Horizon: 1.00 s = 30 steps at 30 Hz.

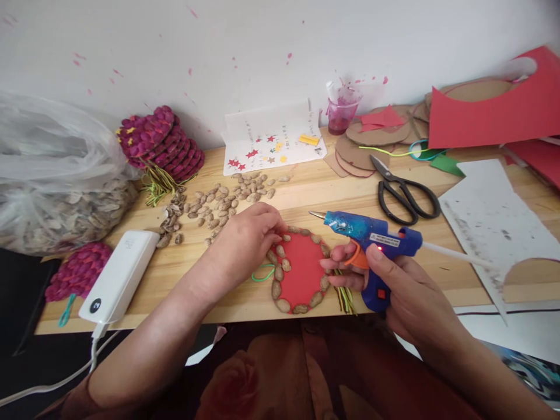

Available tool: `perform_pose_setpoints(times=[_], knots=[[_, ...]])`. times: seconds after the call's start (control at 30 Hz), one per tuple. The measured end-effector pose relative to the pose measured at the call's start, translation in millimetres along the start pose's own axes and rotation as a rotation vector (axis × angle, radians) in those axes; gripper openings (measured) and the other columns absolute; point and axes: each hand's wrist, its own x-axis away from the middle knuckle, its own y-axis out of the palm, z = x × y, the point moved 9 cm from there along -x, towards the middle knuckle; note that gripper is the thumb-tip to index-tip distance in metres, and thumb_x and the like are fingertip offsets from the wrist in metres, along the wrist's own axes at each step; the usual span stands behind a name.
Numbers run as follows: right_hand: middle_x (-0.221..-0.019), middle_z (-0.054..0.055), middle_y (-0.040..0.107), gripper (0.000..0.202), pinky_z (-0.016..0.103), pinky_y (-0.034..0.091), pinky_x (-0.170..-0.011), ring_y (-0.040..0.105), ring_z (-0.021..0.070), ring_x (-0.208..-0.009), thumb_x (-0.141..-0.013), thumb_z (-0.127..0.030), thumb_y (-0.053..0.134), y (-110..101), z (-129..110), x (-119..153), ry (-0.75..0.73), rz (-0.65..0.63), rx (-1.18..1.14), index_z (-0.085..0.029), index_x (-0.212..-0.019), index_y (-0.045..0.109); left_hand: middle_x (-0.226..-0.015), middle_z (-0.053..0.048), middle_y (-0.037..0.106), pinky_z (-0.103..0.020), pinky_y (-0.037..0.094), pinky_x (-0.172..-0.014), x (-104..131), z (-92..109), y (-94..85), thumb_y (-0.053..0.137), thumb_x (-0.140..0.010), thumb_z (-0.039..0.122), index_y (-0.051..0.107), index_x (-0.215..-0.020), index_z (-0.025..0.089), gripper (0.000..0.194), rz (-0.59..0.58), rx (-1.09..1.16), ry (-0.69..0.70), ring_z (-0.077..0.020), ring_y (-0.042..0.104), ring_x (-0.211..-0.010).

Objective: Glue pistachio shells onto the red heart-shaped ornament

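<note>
A red disc (301, 274) lies near the table's front edge, ringed with tan peanut shells (276, 289). More shells start a second row inside its left side. The bent fingers of my left hand (251, 233) are pinched together at the disc's upper left rim, on a peanut shell (286, 238) partly hidden by the fingertips. My right hand (409, 286) grips a blue hot glue gun (359, 227) right of the disc, with fingers by its orange trigger (357, 256). Its metal nozzle points left, above the table, and a white glue stick (455, 255) protrudes from its back.
Loose peanut shells (223, 204) lie beyond my left hand. Black-handled scissors (402, 192), cardboard discs (363, 154) and red sheets (494, 116) are at the right. A white power bank (120, 274), a stack of purple discs (161, 143) and a bag of shells (65, 192) stand left.
</note>
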Motion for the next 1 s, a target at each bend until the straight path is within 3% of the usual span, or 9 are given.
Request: perform_pose_setpoints(times=[0.2, 0.47, 1.0], knots=[[-0.096, 0.006, 0.072, 0.025, 0.035, 0.066, -0.074, 0.075, 0.0261, -0.092, -0.087, -0.048, 0.073, 0, 1, -1, 0.003, 0.008, 0.004, -0.024, -0.089, 0.079, -0.101, -0.003, 0.070, -0.028, 0.054, -0.086, 1, -4, -3.4, 0.059, -0.087, 0.005, 0.073, -0.089, 0.018, 0.020, 0.057, 0.014, 0.015, -0.0147, 0.068, -0.091], [-0.094, 0.005, 0.072, 0.024, 0.034, 0.066, -0.069, 0.075, 0.0250, -0.087, -0.084, -0.049, 0.075, 1, -3, -1, -0.018, 0.004, 0.015, -0.025, -0.087, 0.078, -0.101, -0.005, 0.069, -0.028, 0.055, -0.079, 5, 0, 3.1, 0.061, -0.090, 0.011, 0.073, -0.086, 0.018, 0.015, 0.074, -0.043, 0.037, -0.0160, 0.068, -0.089], [-0.094, 0.006, 0.072, 0.025, 0.035, 0.067, -0.072, 0.075, 0.0241, -0.086, -0.083, -0.050, 0.075, 0, -2, -1, 0.003, 0.029, 0.022, -0.025, -0.087, 0.078, -0.098, -0.004, 0.069, -0.027, 0.053, -0.075, 7, 6, 8.2, 0.056, -0.093, 0.014, 0.071, -0.083, 0.019, 0.019, 0.121, -0.084, 0.045, -0.0150, 0.064, -0.082]])
